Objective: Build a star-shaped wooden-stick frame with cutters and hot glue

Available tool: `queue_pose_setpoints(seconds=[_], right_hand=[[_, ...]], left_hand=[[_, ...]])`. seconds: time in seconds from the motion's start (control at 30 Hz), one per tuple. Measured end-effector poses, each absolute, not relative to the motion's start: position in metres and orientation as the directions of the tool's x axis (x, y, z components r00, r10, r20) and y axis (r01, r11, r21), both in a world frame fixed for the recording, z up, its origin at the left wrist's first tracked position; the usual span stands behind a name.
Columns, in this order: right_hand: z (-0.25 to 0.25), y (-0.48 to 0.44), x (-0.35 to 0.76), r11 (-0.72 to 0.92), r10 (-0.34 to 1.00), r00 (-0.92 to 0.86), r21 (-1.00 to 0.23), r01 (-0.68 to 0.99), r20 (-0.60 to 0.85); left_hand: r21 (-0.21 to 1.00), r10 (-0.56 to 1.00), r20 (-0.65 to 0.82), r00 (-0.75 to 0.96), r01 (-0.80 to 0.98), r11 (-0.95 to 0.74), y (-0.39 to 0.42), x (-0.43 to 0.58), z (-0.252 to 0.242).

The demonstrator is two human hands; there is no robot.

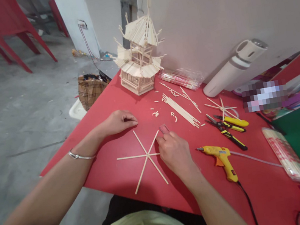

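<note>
On the red table lies a six-armed star of thin wooden sticks [147,155], joined at its middle. My left hand [118,122] rests on the table just above the star's upper left arm, its fingers curled and thumb pressed in; whether anything is between them is hidden. The fingers of my right hand [175,150] are closed around a short pink see-through strip that looks like a ruler [164,128], with one end poking out past the knuckles. This hand lies over the star's right side and covers the tip of its right arm.
A stick-built pagoda [139,60] stands at the back. Loose sticks [181,110] and cut bits lie before it. Rightward are a smaller stick star [222,108], pliers [224,128], a yellow glue gun [222,158] with its cord, a white flask [229,72] and packed sticks [286,153].
</note>
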State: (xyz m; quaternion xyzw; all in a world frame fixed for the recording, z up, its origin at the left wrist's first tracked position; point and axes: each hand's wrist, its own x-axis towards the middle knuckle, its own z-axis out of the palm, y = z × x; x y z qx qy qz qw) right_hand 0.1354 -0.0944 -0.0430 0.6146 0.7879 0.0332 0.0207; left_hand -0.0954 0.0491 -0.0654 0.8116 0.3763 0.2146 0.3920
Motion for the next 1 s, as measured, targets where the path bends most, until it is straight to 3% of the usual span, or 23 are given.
queue_pose_setpoints(seconds=[1.0], right_hand=[[-0.0392, -0.0945, 0.1341, 0.241, 0.970, -0.237, 0.091, 0.966, -0.057]], left_hand=[[0.785, 0.777, 0.051, 0.628, 0.456, -0.420, 0.0478, -0.0947, -0.0648]])
